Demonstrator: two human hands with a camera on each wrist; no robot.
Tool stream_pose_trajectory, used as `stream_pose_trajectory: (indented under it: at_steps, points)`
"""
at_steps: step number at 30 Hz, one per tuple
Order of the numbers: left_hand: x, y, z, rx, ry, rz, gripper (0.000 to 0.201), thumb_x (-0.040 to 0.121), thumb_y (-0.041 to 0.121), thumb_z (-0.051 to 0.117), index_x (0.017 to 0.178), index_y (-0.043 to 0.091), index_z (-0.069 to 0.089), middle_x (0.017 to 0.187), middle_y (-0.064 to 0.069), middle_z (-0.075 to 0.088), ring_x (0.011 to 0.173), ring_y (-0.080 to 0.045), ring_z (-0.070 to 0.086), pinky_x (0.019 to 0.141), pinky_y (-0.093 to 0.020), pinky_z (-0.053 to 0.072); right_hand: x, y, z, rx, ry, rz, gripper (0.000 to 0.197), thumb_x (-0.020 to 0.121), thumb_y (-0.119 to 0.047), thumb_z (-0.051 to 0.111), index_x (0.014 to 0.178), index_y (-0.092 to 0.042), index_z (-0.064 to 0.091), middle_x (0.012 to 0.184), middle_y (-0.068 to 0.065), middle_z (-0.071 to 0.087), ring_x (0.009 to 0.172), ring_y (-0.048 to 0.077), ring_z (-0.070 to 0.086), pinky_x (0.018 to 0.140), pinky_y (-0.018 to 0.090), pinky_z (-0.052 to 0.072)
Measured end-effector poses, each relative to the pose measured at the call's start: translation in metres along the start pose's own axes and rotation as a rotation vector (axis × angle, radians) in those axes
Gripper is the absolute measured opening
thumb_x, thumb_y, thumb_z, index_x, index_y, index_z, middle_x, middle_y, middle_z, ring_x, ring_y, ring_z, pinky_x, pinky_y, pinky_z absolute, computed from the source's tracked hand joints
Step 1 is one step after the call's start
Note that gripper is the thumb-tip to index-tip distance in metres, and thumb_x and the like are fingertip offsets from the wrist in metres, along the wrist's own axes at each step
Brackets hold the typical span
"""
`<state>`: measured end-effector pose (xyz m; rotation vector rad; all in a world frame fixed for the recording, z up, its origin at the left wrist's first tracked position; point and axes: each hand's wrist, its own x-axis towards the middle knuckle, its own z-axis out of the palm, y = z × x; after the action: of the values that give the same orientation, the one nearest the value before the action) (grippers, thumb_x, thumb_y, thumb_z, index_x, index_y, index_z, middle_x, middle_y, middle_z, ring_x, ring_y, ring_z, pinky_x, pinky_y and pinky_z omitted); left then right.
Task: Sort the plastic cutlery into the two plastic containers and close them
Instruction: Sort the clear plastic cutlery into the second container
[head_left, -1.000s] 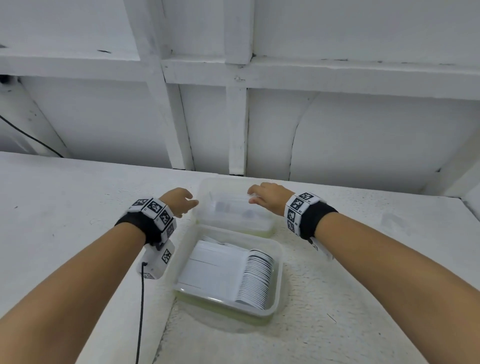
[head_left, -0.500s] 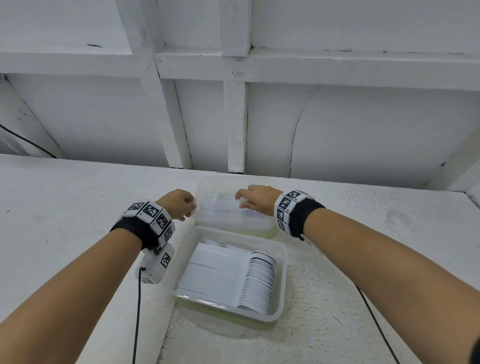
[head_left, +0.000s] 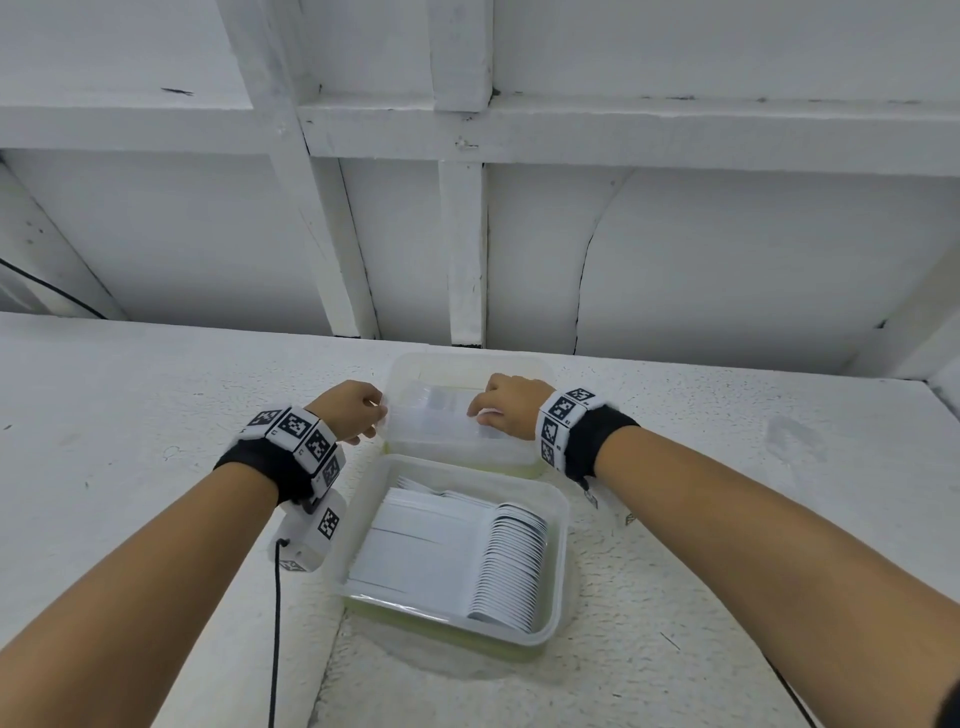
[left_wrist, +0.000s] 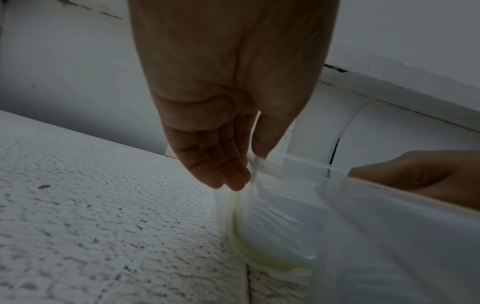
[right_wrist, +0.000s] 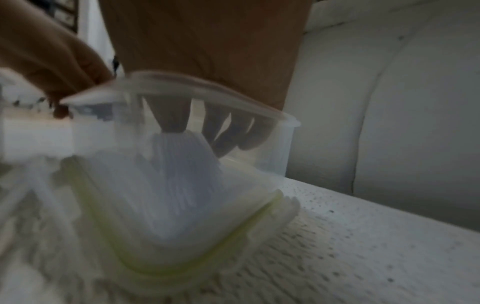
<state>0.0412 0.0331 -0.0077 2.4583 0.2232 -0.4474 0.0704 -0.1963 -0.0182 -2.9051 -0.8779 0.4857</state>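
Head view is showing two clear plastic containers touching end to end on the white table (head_left: 156, 415). Lying open at six o'clock, the near container (head_left: 558, 561) is holding a row of white spoons (head_left: 511, 564). At twelve o'clock from it, the far container (head_left: 415, 447) is sitting between both hands. At its nine o'clock side the left hand (head_left: 349, 410) is curling its fingers against the rim; at three o'clock the right hand (head_left: 511, 408) is reaching inside, fingers bent down.

Left wrist view is showing that hand (left_wrist: 228, 98) pinching the container's corner (left_wrist: 255, 164) between thumb and fingers.

Right wrist view, blurred, is showing right fingertips (right_wrist: 172, 121) pressing onto white cutlery (right_wrist: 182, 185) inside; whether they are gripping any, I cannot tell.
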Motion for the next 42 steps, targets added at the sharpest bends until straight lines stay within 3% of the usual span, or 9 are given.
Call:
stream_pose_trajectory:
  at_steps: [7, 16, 21, 24, 27, 31, 34, 40, 42]
  points:
    - [0.001, 0.001, 0.003, -0.078, 0.018, -0.024, 0.024, 0.097, 0.013, 0.043, 0.116, 0.002, 0.054, 0.092, -0.010, 0.061, 0.063, -0.012, 0.060, 0.055, -0.021, 0.047, 0.003, -0.003, -0.005, 0.167, -0.014, 0.010, 0.031, 0.098, -0.011, 0.039, 0.123, -0.013, 0.058, 0.130, 0.007, 0.054, 0.119, 0.024, 0.049, 0.097, 0.026, 0.032]
    - [-0.007, 0.005, -0.006, 0.058, 0.052, -0.037, 0.032, 0.097, 0.018, 0.043, 0.125, 0.006, 0.052, 0.102, -0.013, 0.062, 0.071, -0.019, 0.055, 0.052, -0.024, 0.043, -0.001, 0.004, -0.009, 0.200, 0.048, 0.014, 0.036, 0.101, -0.023, 0.033, 0.131, -0.015, 0.050, 0.134, 0.010, 0.051, 0.124, 0.026, 0.045, 0.104, 0.032, 0.031]
    - [-0.028, 0.036, -0.020, 0.126, 0.235, 0.116, 0.031, 0.097, 0.020, 0.043, 0.123, 0.007, 0.056, 0.115, -0.016, 0.062, 0.093, -0.030, 0.056, 0.079, -0.030, 0.042, -0.037, 0.018, -0.029, 0.360, 0.247, -0.019, 0.036, 0.101, -0.023, 0.034, 0.129, -0.012, 0.052, 0.126, 0.012, 0.054, 0.118, 0.024, 0.048, 0.097, 0.030, 0.034]
    - [-0.046, 0.077, -0.012, 0.028, 0.228, 0.260, 0.028, 0.098, 0.019, 0.041, 0.117, 0.007, 0.058, 0.103, -0.011, 0.065, 0.071, -0.013, 0.050, 0.061, -0.024, 0.039, -0.077, 0.031, -0.034, 0.422, 0.372, 0.003, 0.035, 0.100, -0.025, 0.035, 0.129, -0.014, 0.052, 0.126, 0.006, 0.055, 0.117, 0.019, 0.049, 0.096, 0.027, 0.034]
    - [-0.063, 0.128, 0.016, -0.019, 0.154, 0.399, 0.026, 0.098, 0.018, 0.041, 0.115, 0.007, 0.059, 0.091, -0.003, 0.062, 0.063, -0.001, 0.046, 0.053, -0.018, 0.035, -0.124, 0.051, -0.024, 0.476, 0.480, 0.080, 0.034, 0.100, -0.025, 0.038, 0.128, -0.015, 0.054, 0.127, 0.002, 0.056, 0.116, 0.016, 0.051, 0.096, 0.025, 0.037]
    - [-0.080, 0.193, 0.072, 0.014, -0.018, 0.517, 0.027, 0.098, 0.020, 0.041, 0.116, 0.011, 0.060, 0.091, -0.001, 0.061, 0.065, -0.005, 0.049, 0.051, -0.008, 0.038, -0.181, 0.088, 0.008, 0.490, 0.430, 0.215, 0.032, 0.098, -0.026, 0.040, 0.127, -0.020, 0.054, 0.124, 0.003, 0.059, 0.111, 0.016, 0.054, 0.097, 0.031, 0.043]
    - [-0.086, 0.226, 0.120, 0.058, -0.138, 0.535, 0.027, 0.097, 0.021, 0.042, 0.114, 0.011, 0.060, 0.090, -0.001, 0.062, 0.070, -0.014, 0.055, 0.054, -0.016, 0.044, -0.220, 0.112, 0.032, 0.502, 0.346, 0.320, 0.031, 0.098, -0.025, 0.041, 0.126, -0.021, 0.054, 0.126, 0.002, 0.058, 0.110, 0.016, 0.055, 0.096, 0.030, 0.043]
    - [-0.076, 0.246, 0.202, 0.302, -0.247, 0.314, 0.029, 0.098, 0.019, 0.041, 0.097, -0.005, 0.057, 0.104, -0.020, 0.058, 0.086, -0.027, 0.055, 0.074, -0.031, 0.044, -0.272, 0.138, 0.070, 0.508, 0.255, 0.463, 0.029, 0.098, -0.025, 0.041, 0.122, -0.020, 0.058, 0.123, 0.003, 0.059, 0.107, 0.017, 0.056, 0.092, 0.026, 0.042]
    - [-0.071, 0.241, 0.220, 0.328, -0.216, 0.217, 0.037, 0.098, 0.024, 0.043, 0.120, -0.005, 0.046, 0.125, -0.020, 0.052, 0.104, -0.030, 0.055, 0.079, -0.032, 0.041, -0.282, 0.140, 0.078, 0.514, 0.231, 0.473, 0.029, 0.098, -0.025, 0.041, 0.121, -0.021, 0.058, 0.121, 0.004, 0.059, 0.105, 0.017, 0.056, 0.090, 0.024, 0.042]
